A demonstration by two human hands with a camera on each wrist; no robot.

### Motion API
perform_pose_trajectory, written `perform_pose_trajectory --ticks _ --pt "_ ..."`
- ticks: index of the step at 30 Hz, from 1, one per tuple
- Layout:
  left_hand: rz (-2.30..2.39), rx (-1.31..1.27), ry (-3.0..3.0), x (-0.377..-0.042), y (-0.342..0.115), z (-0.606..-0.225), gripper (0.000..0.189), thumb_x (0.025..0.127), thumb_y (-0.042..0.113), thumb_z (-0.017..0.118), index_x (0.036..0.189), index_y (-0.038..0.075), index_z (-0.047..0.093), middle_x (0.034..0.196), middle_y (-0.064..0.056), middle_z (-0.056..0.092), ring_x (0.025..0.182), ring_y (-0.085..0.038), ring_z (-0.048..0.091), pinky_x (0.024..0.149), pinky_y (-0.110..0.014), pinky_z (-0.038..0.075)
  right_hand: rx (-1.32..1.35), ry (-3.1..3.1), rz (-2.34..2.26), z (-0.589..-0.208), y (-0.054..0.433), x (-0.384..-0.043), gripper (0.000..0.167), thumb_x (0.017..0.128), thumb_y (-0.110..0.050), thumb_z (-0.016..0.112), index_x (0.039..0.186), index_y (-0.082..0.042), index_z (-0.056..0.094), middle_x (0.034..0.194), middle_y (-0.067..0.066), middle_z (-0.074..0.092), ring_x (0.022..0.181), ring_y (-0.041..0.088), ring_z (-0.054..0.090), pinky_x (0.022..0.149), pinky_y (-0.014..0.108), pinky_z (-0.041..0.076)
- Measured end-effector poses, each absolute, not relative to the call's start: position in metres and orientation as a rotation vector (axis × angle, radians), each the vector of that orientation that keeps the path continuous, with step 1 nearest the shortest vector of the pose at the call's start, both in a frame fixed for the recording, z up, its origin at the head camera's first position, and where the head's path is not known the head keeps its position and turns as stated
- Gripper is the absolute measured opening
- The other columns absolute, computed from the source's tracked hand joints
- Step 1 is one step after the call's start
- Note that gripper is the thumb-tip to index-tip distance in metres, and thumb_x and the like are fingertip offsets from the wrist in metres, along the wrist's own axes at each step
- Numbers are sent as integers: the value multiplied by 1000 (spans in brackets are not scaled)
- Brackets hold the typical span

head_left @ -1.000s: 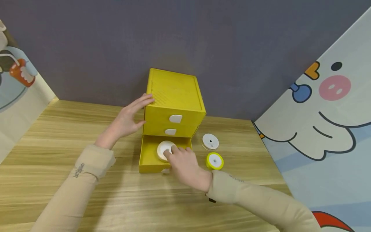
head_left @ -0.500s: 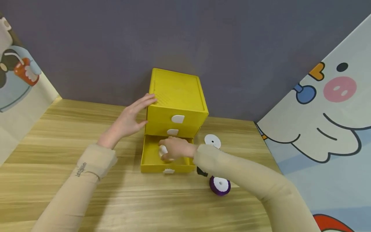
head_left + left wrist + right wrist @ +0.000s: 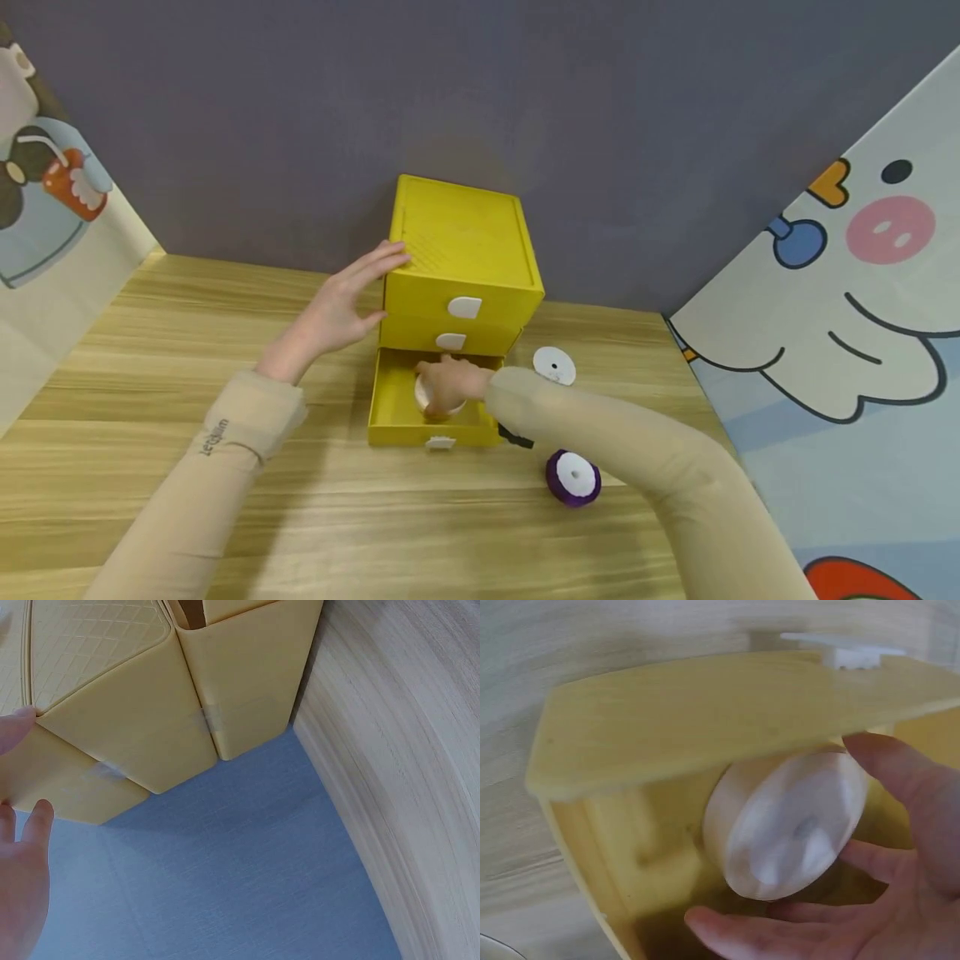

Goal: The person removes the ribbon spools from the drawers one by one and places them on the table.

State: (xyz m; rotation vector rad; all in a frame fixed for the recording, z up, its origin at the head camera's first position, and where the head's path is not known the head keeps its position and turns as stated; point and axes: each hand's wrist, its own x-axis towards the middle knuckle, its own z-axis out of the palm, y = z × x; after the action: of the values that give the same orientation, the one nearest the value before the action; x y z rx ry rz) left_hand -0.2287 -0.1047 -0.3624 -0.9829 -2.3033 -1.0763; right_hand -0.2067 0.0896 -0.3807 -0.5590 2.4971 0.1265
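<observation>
A small yellow drawer cabinet [image 3: 465, 237] stands on the table with its bottom drawer [image 3: 393, 400] pulled out. Inside that drawer is a cream ribbon spool [image 3: 795, 825] with a pale disc face, tilted in the right wrist view. My right hand [image 3: 453, 383] reaches in from the right and holds this spool, thumb at one edge and fingers at the opposite one. My left hand [image 3: 341, 304] rests on the cabinet's left side, its straight fingers over the top edge and thumb near the lower side. In the left wrist view only some fingertips [image 3: 37, 821] and part of that hand show.
Right of the drawer lie a white-faced spool [image 3: 555, 365] and a purple ribbon spool [image 3: 573, 477]. My right forearm [image 3: 600, 417] crosses between them. A grey wall [image 3: 300, 125] stands behind the cabinet, and printed cartoon panels [image 3: 862, 350] flank the table.
My right hand has turned and settled round the cream spool. Its forearm swung up, uncovering the purple spool and hiding a yellow one. The left hand keeps its place on the cabinet.
</observation>
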Motion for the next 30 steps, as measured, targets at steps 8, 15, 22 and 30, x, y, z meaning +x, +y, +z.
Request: perform_pose_trajectory --ticks 8,15,22,30 --pt "-1075 -976 -2303 -229 -105 -362 83 69 -20 71 142 8 43 155 -10 34 146 -30 29 105 -46 48 -532 2555 90 -388 90 -206 71 81 -32 75 141 -17 41 123 14 55 104 29 58 80 37 57" --pt "-1067 -977 -2318 -228 -105 -363 83 70 -19 71 143 9 42 155 -10 34 145 -31 29 104 -46 49 -532 2591 77 -384 91 -199 71 78 -38 74 138 -15 44 114 12 55 89 24 56 65 30 52" --pt "-1081 -975 -2306 -226 -105 -362 84 69 -20 71 142 8 43 155 -10 34 146 -31 28 106 -46 47 -593 2579 6 -353 92 -188 71 77 -38 76 137 -13 47 116 11 57 88 22 58 68 29 55" --pt "-1082 -969 -2327 -227 -104 -363 83 69 -19 71 142 9 43 155 -10 33 146 -31 28 106 -48 47 -682 2638 -108 -310 112 -169 71 74 -29 79 135 -11 49 126 16 55 100 28 57 76 35 56"
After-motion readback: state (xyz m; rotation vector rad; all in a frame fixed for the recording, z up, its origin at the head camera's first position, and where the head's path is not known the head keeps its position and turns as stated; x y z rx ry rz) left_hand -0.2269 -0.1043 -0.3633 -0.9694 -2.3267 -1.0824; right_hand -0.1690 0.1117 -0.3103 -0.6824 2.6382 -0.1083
